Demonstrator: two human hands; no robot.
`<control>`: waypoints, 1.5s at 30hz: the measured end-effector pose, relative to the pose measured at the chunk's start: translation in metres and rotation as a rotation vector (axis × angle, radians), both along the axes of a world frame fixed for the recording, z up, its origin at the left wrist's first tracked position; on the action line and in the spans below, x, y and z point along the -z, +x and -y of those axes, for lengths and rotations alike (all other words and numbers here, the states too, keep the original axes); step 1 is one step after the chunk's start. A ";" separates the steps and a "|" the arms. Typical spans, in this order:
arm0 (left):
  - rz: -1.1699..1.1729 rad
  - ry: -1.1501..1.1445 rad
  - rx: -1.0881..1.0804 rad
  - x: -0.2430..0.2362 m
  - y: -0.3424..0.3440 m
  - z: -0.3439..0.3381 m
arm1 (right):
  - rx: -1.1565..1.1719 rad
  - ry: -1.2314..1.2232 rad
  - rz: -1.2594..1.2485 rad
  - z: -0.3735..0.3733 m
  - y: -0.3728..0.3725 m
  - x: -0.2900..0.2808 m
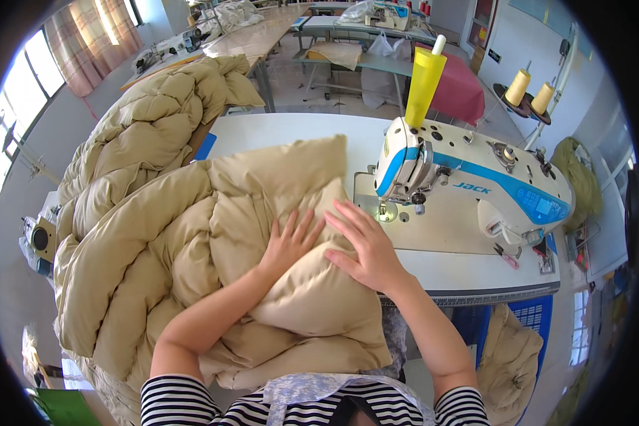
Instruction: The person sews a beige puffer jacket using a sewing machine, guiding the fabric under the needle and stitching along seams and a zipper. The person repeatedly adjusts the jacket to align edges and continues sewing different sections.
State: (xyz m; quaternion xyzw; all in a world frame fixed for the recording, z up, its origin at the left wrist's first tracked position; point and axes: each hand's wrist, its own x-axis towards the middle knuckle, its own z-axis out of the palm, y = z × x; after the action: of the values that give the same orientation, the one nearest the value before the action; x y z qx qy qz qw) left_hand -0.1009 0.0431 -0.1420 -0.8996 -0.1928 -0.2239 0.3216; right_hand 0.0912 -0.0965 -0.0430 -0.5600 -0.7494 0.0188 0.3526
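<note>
A big padded quilt (184, 259) of beige, puffy fabric covers the left of the sewing table and hangs over its front edge toward me. My left hand (290, 241) lies on it with the fingers spread. Close by on the right, my right hand (364, 248) rests on the quilt's edge, fingers stretched out and the thumb apart. Just beyond that hand stands the white and blue sewing machine (468, 177), its lit needle area (385, 211) beside the quilt edge. No fabric shows under the needle.
A yellow cone (424, 85) stands on the machine head. Thread spools (518, 86) sit on a stand at the right. Small pink-handled snips (508, 258) lie on the tabletop (433, 266). Below, a blue crate (532, 316) holds beige fabric. Other work tables (263, 32) stand behind.
</note>
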 end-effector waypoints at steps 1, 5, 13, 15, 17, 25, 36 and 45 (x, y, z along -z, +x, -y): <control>-0.037 0.039 0.085 -0.016 -0.013 0.017 | 0.017 -0.015 0.023 -0.004 -0.005 0.005; 0.004 -0.946 -0.046 -0.108 -0.023 0.026 | -0.071 -0.283 0.215 0.012 -0.033 0.021; 0.050 -0.913 0.095 -0.116 0.147 -0.081 | -0.061 -0.248 0.311 0.056 -0.056 0.044; -0.106 -1.145 0.035 -0.105 0.154 -0.089 | -0.070 -0.191 0.304 0.064 -0.057 0.039; -0.165 -1.465 0.113 -0.108 0.141 -0.090 | -0.143 -0.235 0.255 0.076 -0.053 0.032; 0.535 -1.478 0.575 -0.206 0.061 -0.067 | 0.269 -0.068 -0.860 0.065 -0.015 0.019; 0.395 -1.584 0.334 -0.185 0.053 0.030 | 0.316 -0.812 -0.477 0.168 -0.009 0.036; 0.370 -1.264 0.825 -0.199 0.050 0.033 | 0.352 0.150 -0.484 0.109 0.006 -0.034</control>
State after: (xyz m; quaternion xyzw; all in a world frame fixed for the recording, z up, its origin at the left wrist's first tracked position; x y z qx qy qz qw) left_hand -0.0514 0.0101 0.0570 -0.8591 0.0159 -0.3196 -0.3994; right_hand 0.0975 -0.2054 -0.0087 -0.6328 -0.5346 0.0347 0.5590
